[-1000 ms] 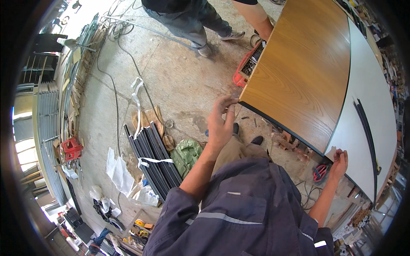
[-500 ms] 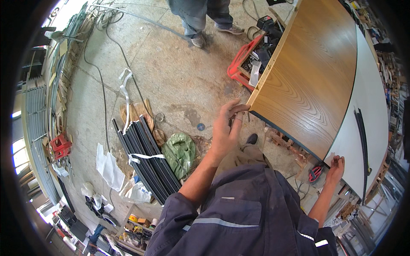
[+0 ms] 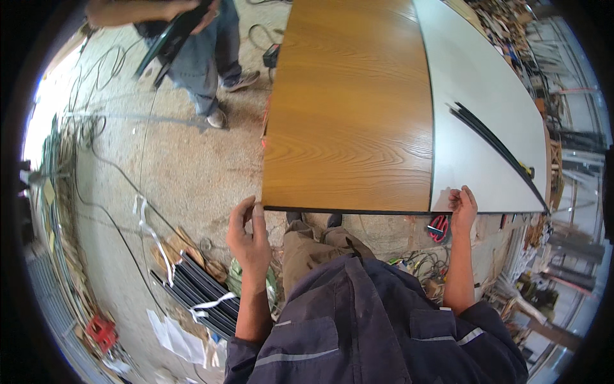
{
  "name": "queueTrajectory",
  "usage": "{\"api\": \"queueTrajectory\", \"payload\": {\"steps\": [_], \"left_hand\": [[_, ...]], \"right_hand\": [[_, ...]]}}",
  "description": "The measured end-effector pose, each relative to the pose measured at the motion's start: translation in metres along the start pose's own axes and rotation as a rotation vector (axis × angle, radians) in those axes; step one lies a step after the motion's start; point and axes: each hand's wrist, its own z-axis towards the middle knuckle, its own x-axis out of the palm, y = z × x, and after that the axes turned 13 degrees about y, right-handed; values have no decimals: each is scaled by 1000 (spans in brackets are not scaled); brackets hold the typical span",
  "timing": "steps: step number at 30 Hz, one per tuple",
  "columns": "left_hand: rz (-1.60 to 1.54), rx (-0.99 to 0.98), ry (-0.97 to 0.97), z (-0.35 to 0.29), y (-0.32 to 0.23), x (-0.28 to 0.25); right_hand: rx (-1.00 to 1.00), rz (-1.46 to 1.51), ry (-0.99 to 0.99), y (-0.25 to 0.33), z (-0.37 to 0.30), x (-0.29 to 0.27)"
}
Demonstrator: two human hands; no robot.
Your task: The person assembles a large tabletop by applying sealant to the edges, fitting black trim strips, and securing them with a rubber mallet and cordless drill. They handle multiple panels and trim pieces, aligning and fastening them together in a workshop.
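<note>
A wood-grain panel (image 3: 348, 115) lies before me, with a white board (image 3: 489, 83) along its right side. A black edge strip (image 3: 345, 210) runs along the near edge. My left hand (image 3: 251, 240) is at the near left corner of the panel, thumb and forefinger apart, with nothing visible between them. At the near edge of the white board, my right hand (image 3: 464, 210) has its fingers loosely bent upward, with no held object showing. Long thin black strips (image 3: 492, 137) lie slantwise on the white board, beyond my right hand.
A person (image 3: 192, 70) stands at far left, holding a long dark object (image 3: 174, 40). A bundle of black profiles (image 3: 198, 294) tied with white tape lies at lower left, near a red crate (image 3: 101, 333). Cables (image 3: 102, 153) cross the floor. A red cable loop (image 3: 438, 228) hangs below the near edge.
My view has turned right, so the panel now lies squarely ahead. My left thumb and forefinger stand farther apart at the corner. The other person's arms and dark object have come into view.
</note>
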Motion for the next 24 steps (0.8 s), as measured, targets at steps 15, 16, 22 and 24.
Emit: {"api": "queueTrajectory", "payload": {"steps": [15,16,22,24], "left_hand": [[168,78,27,-21,-11,-1],[129,94,-3,-23,-9,1],[-8,-27,-70,-51,-12,1],[-69,-49,-5,-62,3,9]], "right_hand": [[-41,-26,-4,-3,2,4],[-45,-26,0,-1,2,6],[-62,-97,-3,-9,4,0],[-82,-67,18,-15,9,-6]]}}
